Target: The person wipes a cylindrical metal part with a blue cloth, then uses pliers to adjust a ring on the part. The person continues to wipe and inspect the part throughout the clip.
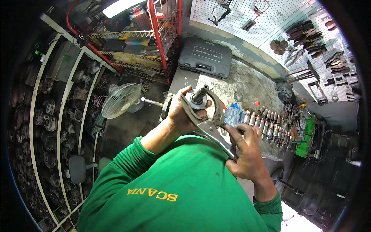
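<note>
My left hand point(177, 111) holds a round metal part with a splined shaft point(200, 97), which points up and away from me. Wide-jawed locking pliers point(213, 132) have their two curved jaws on either side of this part. My right hand point(246, 149) grips the pliers by their handle end, with the thumb at the lower handle and the fingers near the pivot. Part of the handles is hidden by the fingers. Just beyond the right hand lies a crumpled blue cloth or glove point(233, 115), beside rows of small cylindrical metal parts point(266, 126) on the bench.
A closed black tool case point(205, 56) lies on the stained workbench point(255, 84). A pegboard point(272, 17) with pliers hangs behind. At left stand a fan point(123, 101), a red-framed wire rack point(158, 37) and shelves of metal parts point(50, 116). An alternator-like part point(285, 92) sits at the bench's right.
</note>
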`<act>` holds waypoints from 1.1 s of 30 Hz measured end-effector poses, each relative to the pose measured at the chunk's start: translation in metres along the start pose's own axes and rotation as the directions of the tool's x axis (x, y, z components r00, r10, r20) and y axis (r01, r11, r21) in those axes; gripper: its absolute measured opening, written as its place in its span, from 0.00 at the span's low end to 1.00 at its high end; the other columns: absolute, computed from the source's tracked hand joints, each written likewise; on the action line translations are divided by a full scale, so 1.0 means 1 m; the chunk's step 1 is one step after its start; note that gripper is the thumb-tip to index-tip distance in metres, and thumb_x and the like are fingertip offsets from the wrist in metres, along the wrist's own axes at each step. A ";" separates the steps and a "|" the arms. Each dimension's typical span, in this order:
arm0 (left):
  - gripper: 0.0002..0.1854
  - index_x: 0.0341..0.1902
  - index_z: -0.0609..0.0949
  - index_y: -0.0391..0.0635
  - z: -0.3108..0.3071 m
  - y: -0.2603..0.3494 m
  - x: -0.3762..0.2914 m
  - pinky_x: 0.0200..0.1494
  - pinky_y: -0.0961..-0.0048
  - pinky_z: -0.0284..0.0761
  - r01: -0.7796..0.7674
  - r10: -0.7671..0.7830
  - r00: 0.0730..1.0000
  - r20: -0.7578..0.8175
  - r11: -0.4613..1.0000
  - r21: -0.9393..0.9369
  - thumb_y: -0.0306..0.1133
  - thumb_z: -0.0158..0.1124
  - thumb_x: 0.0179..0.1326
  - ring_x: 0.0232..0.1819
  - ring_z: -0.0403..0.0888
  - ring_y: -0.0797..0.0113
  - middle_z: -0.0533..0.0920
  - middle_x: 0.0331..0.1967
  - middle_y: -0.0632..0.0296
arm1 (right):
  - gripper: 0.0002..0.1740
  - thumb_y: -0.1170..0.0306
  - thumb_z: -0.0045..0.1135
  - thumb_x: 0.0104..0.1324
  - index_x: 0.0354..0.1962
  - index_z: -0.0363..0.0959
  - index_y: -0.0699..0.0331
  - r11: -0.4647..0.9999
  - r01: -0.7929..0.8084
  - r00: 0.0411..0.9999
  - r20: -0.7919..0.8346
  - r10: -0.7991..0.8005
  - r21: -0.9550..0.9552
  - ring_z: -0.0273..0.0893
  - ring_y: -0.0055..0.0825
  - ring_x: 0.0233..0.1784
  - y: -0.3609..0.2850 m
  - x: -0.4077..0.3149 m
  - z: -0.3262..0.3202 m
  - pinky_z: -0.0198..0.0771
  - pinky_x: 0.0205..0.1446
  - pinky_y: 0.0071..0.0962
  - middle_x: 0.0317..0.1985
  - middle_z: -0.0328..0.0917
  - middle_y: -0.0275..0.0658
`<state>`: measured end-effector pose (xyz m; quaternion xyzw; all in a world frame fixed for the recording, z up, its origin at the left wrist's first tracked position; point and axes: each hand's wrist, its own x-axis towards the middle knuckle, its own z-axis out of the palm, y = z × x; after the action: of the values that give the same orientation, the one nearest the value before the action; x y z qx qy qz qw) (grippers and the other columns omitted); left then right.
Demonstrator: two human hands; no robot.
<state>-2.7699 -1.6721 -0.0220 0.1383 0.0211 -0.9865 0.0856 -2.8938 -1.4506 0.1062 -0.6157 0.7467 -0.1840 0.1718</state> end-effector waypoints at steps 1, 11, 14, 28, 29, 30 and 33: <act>0.30 0.47 0.84 0.42 0.000 0.000 0.000 0.24 0.72 0.72 0.016 -0.016 1.000 0.017 1.000 0.018 0.59 0.48 0.73 0.20 0.74 0.69 0.84 0.39 0.52 | 0.54 0.69 0.68 0.39 0.70 0.67 0.53 1.000 0.000 1.000 -0.001 0.000 -0.004 0.64 0.51 0.65 -0.001 0.001 0.001 0.45 0.75 0.60 0.57 0.66 0.52; 0.25 0.46 0.85 0.45 0.008 -0.010 -0.003 0.28 0.73 0.81 -0.071 0.084 0.988 -0.131 0.992 0.104 0.55 0.49 0.74 0.27 0.84 0.65 0.88 0.35 0.57 | 0.57 0.70 0.71 0.38 0.72 0.63 0.58 1.000 -0.001 0.999 -0.038 0.000 -0.025 0.64 0.50 0.63 -0.003 0.005 0.008 0.50 0.73 0.56 0.57 0.65 0.52; 0.23 0.46 0.84 0.46 0.005 -0.009 -0.002 0.28 0.73 0.82 -0.075 0.076 0.997 -0.004 0.991 0.112 0.53 0.51 0.74 0.31 0.85 0.66 0.87 0.37 0.58 | 0.57 0.71 0.71 0.39 0.72 0.62 0.59 0.999 0.002 0.999 -0.038 -0.004 -0.036 0.64 0.49 0.63 -0.003 0.005 0.010 0.52 0.73 0.55 0.57 0.65 0.52; 0.27 0.48 0.86 0.47 -0.003 0.001 0.003 0.38 0.66 0.88 -0.097 0.092 0.994 0.056 0.989 0.108 0.57 0.50 0.74 0.35 0.88 0.63 0.89 0.37 0.58 | 0.58 0.74 0.70 0.40 0.73 0.59 0.61 1.000 0.015 1.000 -0.016 -0.015 -0.021 0.64 0.47 0.64 0.004 0.008 0.016 0.56 0.71 0.47 0.59 0.65 0.50; 0.27 0.48 0.86 0.47 -0.003 0.002 0.003 0.38 0.66 0.88 -0.093 0.088 0.995 0.048 0.988 0.122 0.57 0.50 0.74 0.35 0.88 0.63 0.89 0.37 0.58 | 0.58 0.74 0.71 0.40 0.73 0.59 0.62 1.000 0.009 1.000 -0.006 -0.009 -0.024 0.64 0.47 0.64 0.004 0.008 0.016 0.56 0.70 0.47 0.59 0.65 0.49; 0.26 0.49 0.86 0.47 -0.003 0.004 0.003 0.39 0.66 0.88 -0.093 0.089 0.995 0.042 0.988 0.126 0.57 0.49 0.74 0.35 0.88 0.63 0.89 0.38 0.58 | 0.58 0.74 0.71 0.40 0.73 0.59 0.63 1.000 0.008 1.000 -0.003 -0.008 -0.024 0.64 0.47 0.64 0.004 0.008 0.016 0.56 0.70 0.47 0.60 0.65 0.49; 0.26 0.49 0.86 0.47 0.000 0.005 0.002 0.40 0.66 0.88 -0.061 0.055 0.997 0.060 0.992 0.113 0.56 0.49 0.75 0.35 0.88 0.64 0.89 0.37 0.58 | 0.58 0.74 0.71 0.39 0.73 0.59 0.65 1.000 -0.011 1.000 -0.007 0.011 -0.026 0.64 0.47 0.64 0.003 0.009 0.015 0.56 0.70 0.46 0.60 0.65 0.49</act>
<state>-2.7712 -1.6771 -0.0225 0.1153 -0.0419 -0.9867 0.1067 -2.8911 -1.4596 0.0912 -0.6131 0.7529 -0.1757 0.1622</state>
